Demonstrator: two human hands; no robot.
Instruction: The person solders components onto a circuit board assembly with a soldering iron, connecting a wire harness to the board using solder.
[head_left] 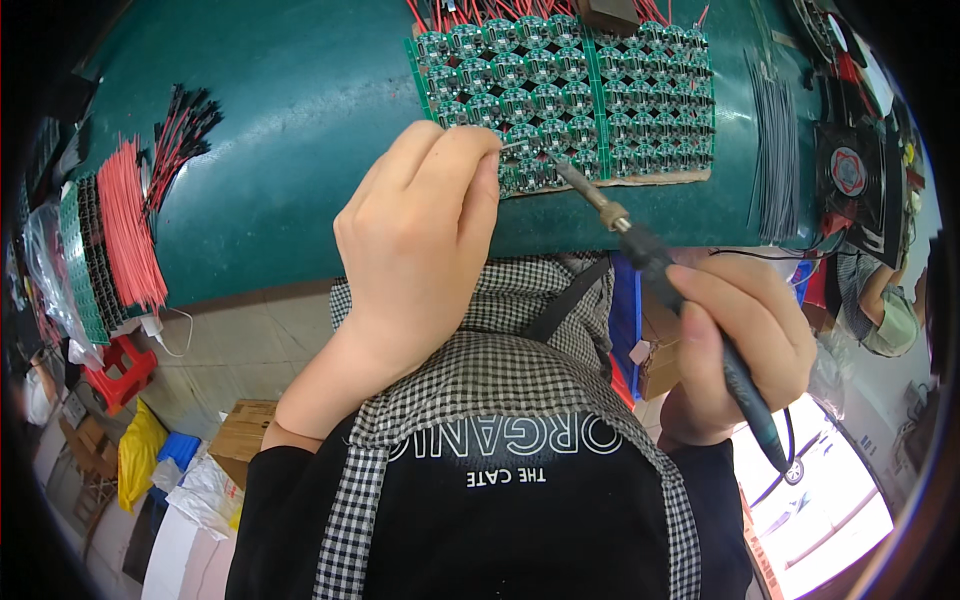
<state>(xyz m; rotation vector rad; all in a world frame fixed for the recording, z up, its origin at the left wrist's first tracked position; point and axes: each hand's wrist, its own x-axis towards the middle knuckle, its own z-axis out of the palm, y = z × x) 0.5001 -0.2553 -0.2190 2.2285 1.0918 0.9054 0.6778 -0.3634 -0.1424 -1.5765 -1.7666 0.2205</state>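
Note:
My right hand (745, 335) is wrapped round the dark handle of a soldering iron (648, 255). Its tip points up and left, at the lower edge of a panel of green circuit boards (655, 95), which carries rows of small round boards. Just left of the tip, my left hand (415, 215) is closed in a pinch over the panel's lower left part. From its fingertips a short, thin, pale strand (513, 145) sticks out toward the boards; whether it is wire or solder I cannot tell. The fingers hide part of the panel.
Red wires run along the panel's far edge, with a dark block (610, 15) beside them. Grey wires (775, 150) lie right, near a black fan (848, 175). On the left are red wires (130, 230), red-and-black wires (180, 145) and more green boards (85, 265). A red stool (122, 370) stands below.

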